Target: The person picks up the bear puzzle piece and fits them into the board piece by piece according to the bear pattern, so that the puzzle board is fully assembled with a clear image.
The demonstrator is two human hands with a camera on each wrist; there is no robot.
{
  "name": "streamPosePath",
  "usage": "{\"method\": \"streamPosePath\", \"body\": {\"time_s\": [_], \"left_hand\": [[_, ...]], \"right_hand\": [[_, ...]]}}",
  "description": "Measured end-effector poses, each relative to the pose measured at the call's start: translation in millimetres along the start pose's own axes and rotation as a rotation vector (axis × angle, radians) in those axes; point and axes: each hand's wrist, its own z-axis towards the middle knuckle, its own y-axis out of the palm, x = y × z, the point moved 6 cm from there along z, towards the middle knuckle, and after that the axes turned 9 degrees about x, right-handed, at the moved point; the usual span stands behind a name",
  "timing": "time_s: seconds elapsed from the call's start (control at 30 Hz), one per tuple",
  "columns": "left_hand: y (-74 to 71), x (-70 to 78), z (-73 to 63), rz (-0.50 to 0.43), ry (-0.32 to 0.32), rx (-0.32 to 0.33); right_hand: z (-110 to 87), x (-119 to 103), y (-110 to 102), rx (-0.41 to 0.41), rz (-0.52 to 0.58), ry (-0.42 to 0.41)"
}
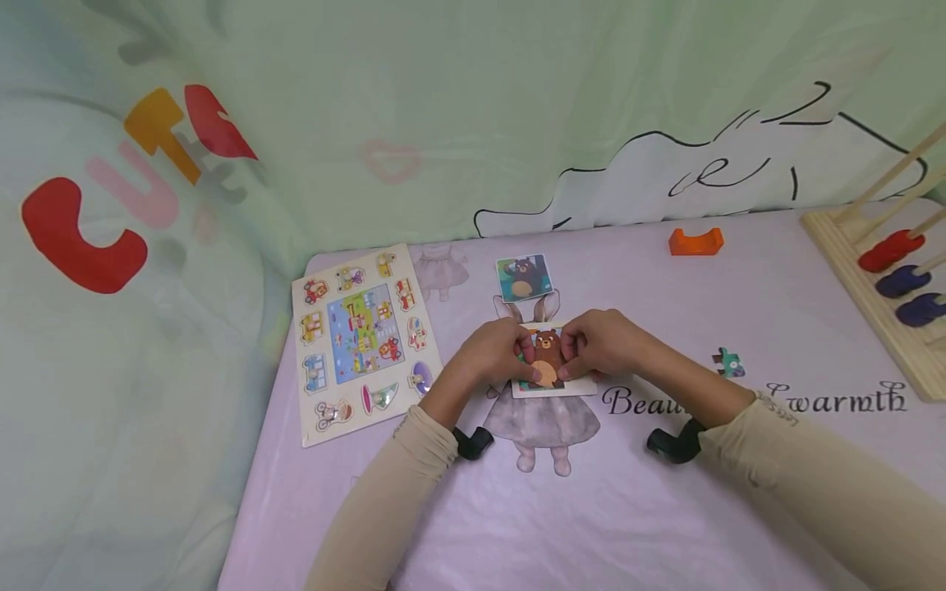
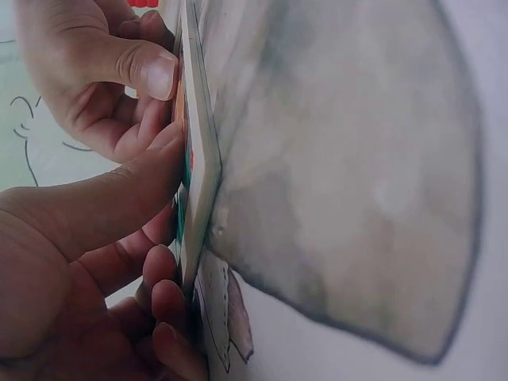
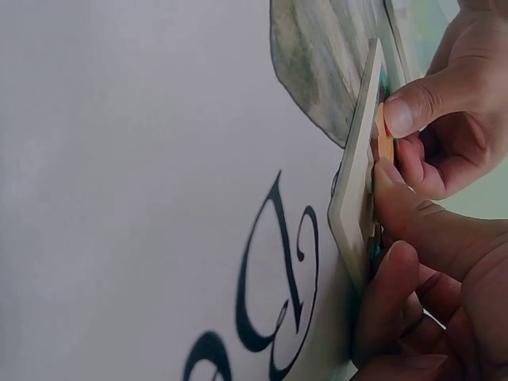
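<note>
A brown bear puzzle piece [image 1: 548, 348] lies over a small light-rimmed puzzle board [image 1: 554, 392] in the middle of the table. My left hand [image 1: 497, 353] pinches the bear's left side, and my right hand [image 1: 608, 341] pinches its right side. Both thumbs press down on the piece near its belly. In the left wrist view the board's pale edge [image 2: 208, 151] is seen side-on, with the left fingers [image 2: 171, 309] along its end. From the right wrist, an orange part of the bear piece [image 3: 384, 131] shows between the two thumbs.
Beyond the hands lies a square bear picture card [image 1: 525, 277]. To the left is a wooden vehicle knob puzzle [image 1: 355, 427]. A teal jigsaw piece [image 1: 729, 363] lies to the right, with an orange block [image 1: 695, 243] farther back. A wooden bead frame [image 1: 872, 304] stands at the right edge.
</note>
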Motion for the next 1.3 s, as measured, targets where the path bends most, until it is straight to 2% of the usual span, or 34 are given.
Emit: {"method": "streamPosePath", "body": {"time_s": [0.27,0.5,0.77,0.93,1.3], "left_hand": [[0.6,-1.8,0.7,0.002,-0.008,0.002],[1.6,-1.6,1.1,0.003,-0.019,0.001],[1.7,-1.8,1.2,0.015,-0.025,-0.005],[1.5,-1.0,0.5,0.016,-0.027,-0.008],[1.6,-2.0,0.4,0.017,-0.043,-0.015]], "right_hand": [[-1.0,4,-3,-0.016,0.000,-0.014],[-10.0,17,-11,-0.047,0.075,0.024],[-26.8,29,-40,0.033,0.034,0.021],[-39.4,39,-61,0.055,0.010,0.028],[-60.2,84,-94,0.065,-0.065,0.097]]}}
